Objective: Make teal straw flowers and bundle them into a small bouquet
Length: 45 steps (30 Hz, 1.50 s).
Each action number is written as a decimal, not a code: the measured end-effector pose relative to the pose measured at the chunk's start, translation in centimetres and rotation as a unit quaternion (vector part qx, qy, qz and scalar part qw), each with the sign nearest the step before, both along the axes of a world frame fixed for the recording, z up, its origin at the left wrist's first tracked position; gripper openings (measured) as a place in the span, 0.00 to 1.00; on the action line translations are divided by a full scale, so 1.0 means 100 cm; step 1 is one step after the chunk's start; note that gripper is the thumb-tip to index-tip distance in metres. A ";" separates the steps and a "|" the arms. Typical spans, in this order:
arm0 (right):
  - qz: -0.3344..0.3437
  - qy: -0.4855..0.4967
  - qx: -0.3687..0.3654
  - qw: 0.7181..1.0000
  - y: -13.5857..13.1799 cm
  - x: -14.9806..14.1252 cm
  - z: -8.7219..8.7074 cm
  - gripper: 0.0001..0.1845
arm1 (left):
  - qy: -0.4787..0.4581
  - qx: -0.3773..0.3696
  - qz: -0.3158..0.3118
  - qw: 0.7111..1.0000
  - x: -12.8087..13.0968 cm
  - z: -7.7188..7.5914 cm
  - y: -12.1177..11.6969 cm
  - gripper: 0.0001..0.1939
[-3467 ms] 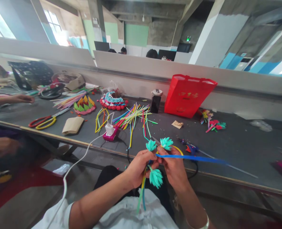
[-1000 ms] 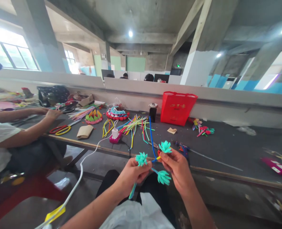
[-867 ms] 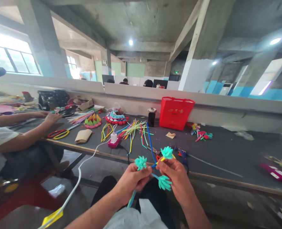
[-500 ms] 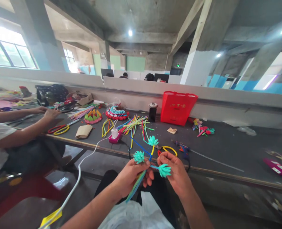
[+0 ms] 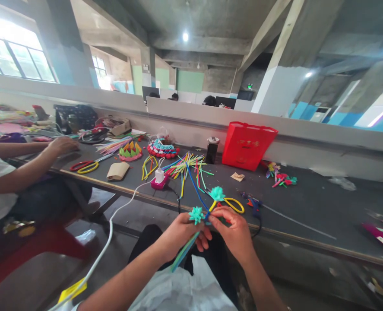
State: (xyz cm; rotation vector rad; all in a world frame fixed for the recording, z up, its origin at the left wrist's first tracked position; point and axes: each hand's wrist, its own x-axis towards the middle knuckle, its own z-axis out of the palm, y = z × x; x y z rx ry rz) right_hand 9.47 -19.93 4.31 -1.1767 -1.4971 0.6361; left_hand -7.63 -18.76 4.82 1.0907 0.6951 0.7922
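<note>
My left hand (image 5: 177, 233) is closed around a bunch of pipe cleaner flowers, whose green and blue stems (image 5: 185, 252) hang below it. One turquoise flower head (image 5: 196, 214) shows just above its fingers. Another turquoise flower head (image 5: 217, 193) stands higher on a yellow stem. A long blue pipe cleaner (image 5: 196, 185) slants up and left from where the stems meet. There my right hand (image 5: 232, 229) pinches the blue pipe cleaner against the stems. Its fingers hide the third flower head.
Loose pipe cleaners (image 5: 191, 166) lie on the table (image 5: 295, 209) beyond my hands, near a pink power strip (image 5: 159, 183). Yellow-handled scissors (image 5: 235, 205) and a glue gun (image 5: 253, 204) lie close to my right hand. A red bag (image 5: 249, 147) stands behind. At left is a co-worker's hand (image 5: 63, 146).
My right hand has moved left and up from beside the right-hand flower to the stem junction, where it now pinches the blue pipe cleaner. The co-worker's hands have shifted. The view has turned slightly.
</note>
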 end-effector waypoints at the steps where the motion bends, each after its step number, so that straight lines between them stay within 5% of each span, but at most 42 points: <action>1: -0.032 -0.009 0.023 0.999 -0.001 0.000 -0.003 0.06 | -0.013 -0.009 0.004 1.000 -0.002 0.001 0.001 0.18; 7: -0.111 0.115 0.001 0.987 -0.006 0.023 -0.017 0.12 | -0.028 0.003 0.043 0.999 -0.016 0.007 0.004 0.16; 10: -0.096 0.241 0.032 0.965 -0.007 0.034 -0.017 0.16 | -0.027 0.010 0.044 0.999 -0.020 0.010 0.002 0.16; 13: -0.088 0.268 0.053 0.958 -0.011 0.036 -0.013 0.19 | -0.021 0.016 0.039 0.999 -0.021 0.011 0.001 0.17; 20: -0.053 -0.040 0.069 0.995 -0.013 0.004 -0.013 0.09 | 0.034 0.054 0.006 0.998 -0.016 0.010 -0.004 0.18; 29: -0.173 -0.211 0.298 0.915 -0.015 -0.021 -0.016 0.05 | 0.030 0.066 -0.012 0.997 -0.007 0.004 -0.009 0.19; 32: -0.207 -0.135 0.280 0.928 -0.018 -0.017 -0.016 0.04 | 0.037 0.062 -0.010 0.997 -0.008 0.009 -0.011 0.20; 35: -0.226 0.042 0.162 0.960 -0.016 0.001 -0.021 0.07 | 0.036 0.063 0.008 0.997 -0.013 0.014 -0.011 0.19; 38: -0.259 0.234 0.113 0.930 -0.012 0.028 -0.028 0.07 | 0.019 0.062 0.009 0.998 -0.018 0.017 -0.009 0.18; 45: -0.183 0.336 0.045 0.923 -0.021 0.048 -0.041 0.19 | -0.024 0.037 0.029 0.999 -0.016 0.020 -0.011 0.17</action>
